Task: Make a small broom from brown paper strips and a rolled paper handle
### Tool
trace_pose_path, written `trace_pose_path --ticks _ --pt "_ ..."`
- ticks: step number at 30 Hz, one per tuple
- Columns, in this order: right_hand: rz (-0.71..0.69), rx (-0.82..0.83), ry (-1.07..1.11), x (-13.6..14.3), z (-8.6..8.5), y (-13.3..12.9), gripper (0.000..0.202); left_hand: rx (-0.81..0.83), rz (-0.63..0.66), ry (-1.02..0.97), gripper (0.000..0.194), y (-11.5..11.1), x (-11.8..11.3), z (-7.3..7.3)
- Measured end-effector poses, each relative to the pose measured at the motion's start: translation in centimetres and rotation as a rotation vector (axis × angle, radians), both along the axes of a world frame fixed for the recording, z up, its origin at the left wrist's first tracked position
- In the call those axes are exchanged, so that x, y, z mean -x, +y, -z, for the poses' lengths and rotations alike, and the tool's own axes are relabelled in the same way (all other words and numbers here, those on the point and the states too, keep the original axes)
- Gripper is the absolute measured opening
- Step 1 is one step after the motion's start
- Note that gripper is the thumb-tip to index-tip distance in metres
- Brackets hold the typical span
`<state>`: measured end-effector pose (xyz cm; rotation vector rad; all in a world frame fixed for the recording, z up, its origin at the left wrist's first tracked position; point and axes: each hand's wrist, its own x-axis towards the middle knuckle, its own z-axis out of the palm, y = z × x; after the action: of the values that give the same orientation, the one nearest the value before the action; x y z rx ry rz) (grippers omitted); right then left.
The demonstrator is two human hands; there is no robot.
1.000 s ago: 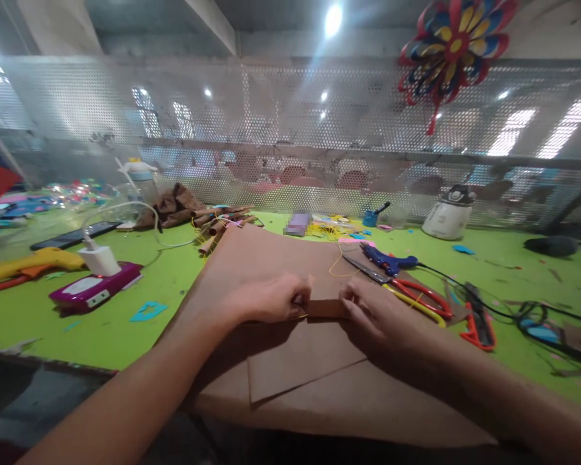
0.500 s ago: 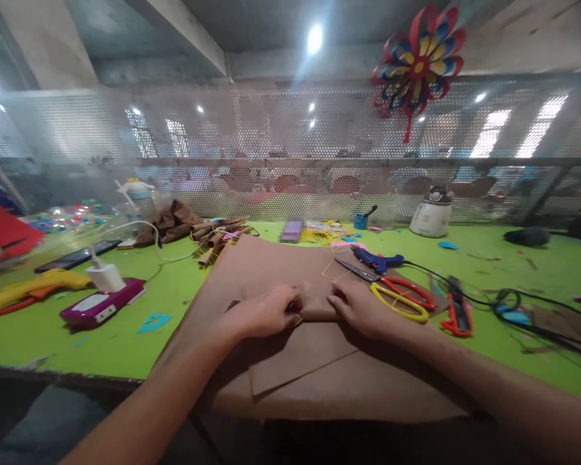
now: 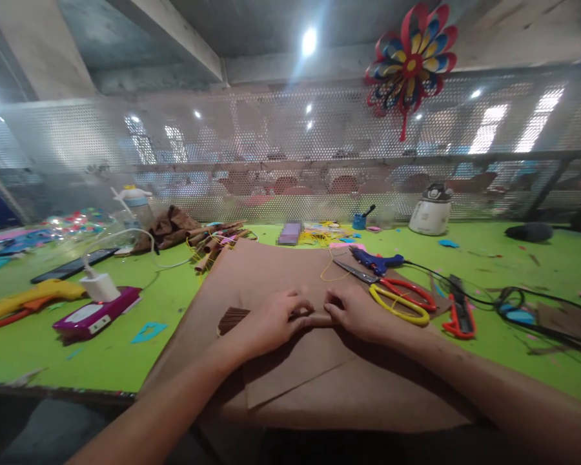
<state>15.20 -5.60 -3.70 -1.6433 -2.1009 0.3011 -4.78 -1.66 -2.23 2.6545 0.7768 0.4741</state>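
Observation:
A thin brown paper roll [image 3: 319,320] lies across the brown paper sheets [image 3: 295,381] in front of me. My left hand [image 3: 278,316] has curled fingers at the roll's left part. On its right end my right hand [image 3: 351,310] pinches with thumb and fingers. A fringed brown piece [image 3: 232,320] shows left of my left wrist; my hand hides whether it joins the roll. Just right of my right hand lie scissors [image 3: 401,303] with one red and one yellow handle loop. Behind them is a blue glue gun [image 3: 377,261].
On the green table [image 3: 174,349] stand a purple power strip [image 3: 97,316] with a white plug and a yellow glue gun [image 3: 33,300] to the left. Behind is a pile of brown rolls [image 3: 223,239]. A red cutter [image 3: 459,310] and black cables [image 3: 513,310] lie right.
My left hand has shifted slightly left, its fingers less tightly curled. More of the fringed brown piece now shows. The red shape at the far left is gone from view.

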Motion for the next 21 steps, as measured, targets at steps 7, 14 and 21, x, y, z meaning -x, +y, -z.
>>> trace_pose_path --ticks 7,14,21 --pt "0.002 -0.148 0.088 -0.7 -0.2 -0.4 0.012 -0.010 -0.005 0.046 0.030 0.1 -0.1 -0.3" --pt "-0.302 -0.106 0.012 -0.8 -0.7 -1.9 0.014 0.034 0.055 0.017 0.033 0.3 -0.2 0.2" --pt "-0.225 0.005 -0.018 -0.8 -1.0 -1.6 0.015 0.006 0.014 0.030 0.027 0.4 -0.2 0.6"
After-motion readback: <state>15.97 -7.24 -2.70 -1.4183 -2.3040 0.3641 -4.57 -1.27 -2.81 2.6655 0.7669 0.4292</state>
